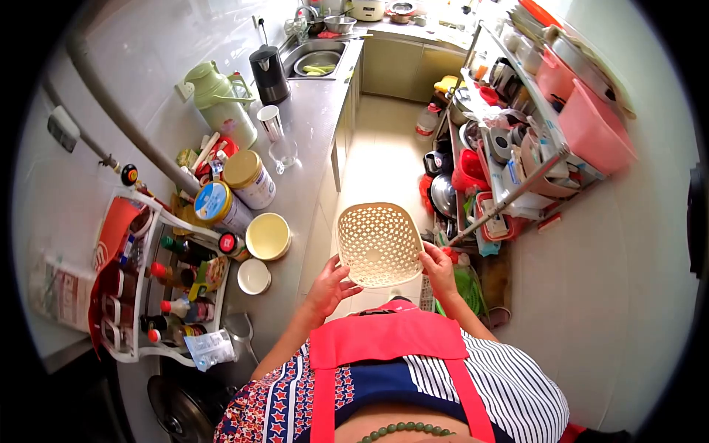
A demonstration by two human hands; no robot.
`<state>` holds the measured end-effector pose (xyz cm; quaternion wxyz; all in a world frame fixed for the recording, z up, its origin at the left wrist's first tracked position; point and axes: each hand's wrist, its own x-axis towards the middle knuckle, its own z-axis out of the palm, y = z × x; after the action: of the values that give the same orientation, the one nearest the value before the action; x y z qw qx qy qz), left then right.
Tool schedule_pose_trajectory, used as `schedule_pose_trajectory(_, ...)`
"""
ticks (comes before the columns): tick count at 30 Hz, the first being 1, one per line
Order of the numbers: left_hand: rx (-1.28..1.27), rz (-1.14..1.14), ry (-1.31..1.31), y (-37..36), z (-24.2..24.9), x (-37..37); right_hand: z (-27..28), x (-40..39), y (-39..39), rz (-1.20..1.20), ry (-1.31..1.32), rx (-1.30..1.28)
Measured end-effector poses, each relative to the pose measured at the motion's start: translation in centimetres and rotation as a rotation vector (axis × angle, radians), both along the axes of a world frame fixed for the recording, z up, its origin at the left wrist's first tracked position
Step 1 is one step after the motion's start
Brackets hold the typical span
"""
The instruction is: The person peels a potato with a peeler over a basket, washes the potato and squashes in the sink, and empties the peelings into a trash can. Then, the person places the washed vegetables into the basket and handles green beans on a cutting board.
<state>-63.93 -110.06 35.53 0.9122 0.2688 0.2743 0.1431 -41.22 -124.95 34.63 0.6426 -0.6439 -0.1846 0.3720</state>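
Note:
A cream plastic basket [379,245] with a perforated lattice is held out in front of my body, above the floor, its inside facing me and nothing in it. At its lower left edge is my left hand [330,289], thumb against the rim and the other fingers spread beneath. My right hand [439,270] grips the right edge, its thumb on the rim and its fingers partly hidden behind the basket. A yellow bowl [268,236] and a white bowl [254,276] stand on the counter to the left of the basket.
The grey counter [310,111] at left carries cans, a green thermos [220,103], a black kettle [269,74] and a rack [151,258] of bottles. A sink [317,60] is at its far end. On the right stands a loaded metal shelf [509,196]; a bottle [427,119] is on the floor.

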Motion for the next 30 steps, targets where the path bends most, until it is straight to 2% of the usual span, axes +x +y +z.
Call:
schedule_pose_trajectory(2, 0.010, -0.016, 0.057, 1.8, -1.2, 2.7, -2.0, 3.2, 2.2, 0.049, 0.003, -0.003)
schedule_pose_trajectory(9, 0.015, 0.106, 0.089, 10.4, -3.5, 13.9, -3.3, 16.6, 14.4, 0.186, -0.182, 0.001)
schedule_pose_trajectory(12, 0.003, 0.168, 0.043, 16.0, -2.4, 21.2, -2.5, 23.0, 20.5, 0.180, -0.156, -0.017)
schedule_pose_trajectory(16, -0.030, 0.191, 0.009, 20.1, -2.4, 28.5, -1.1, 31.7, 27.2, 0.200, -0.369, -0.004)
schedule_pose_trajectory(17, -0.026, 0.192, 0.015, 21.2, -2.8, 30.3, -0.6, 32.9, 28.7, 0.174, -0.229, 0.072)
schedule_pose_trajectory(20, 0.001, 0.209, 0.041, 23.9, -2.4, 35.0, -0.4, 36.4, 31.9, 0.132, -0.213, 0.123)
schedule_pose_trajectory(24, 0.033, 0.194, 0.095, 28.4, -4.1, 39.4, -3.2, 40.5, 35.8, 0.183, -0.130, 0.109)
schedule_pose_trajectory(28, 0.028, 0.227, 0.105, 35.0, -5.8, 43.0, -3.6, 43.9, 41.1, 0.249, -0.053, 0.107)
schedule_pose_trajectory(30, 0.049, 0.259, 0.116, 39.0, -6.7, 45.4, -4.6, 46.6, 44.6, 0.275, -0.211, 0.092)
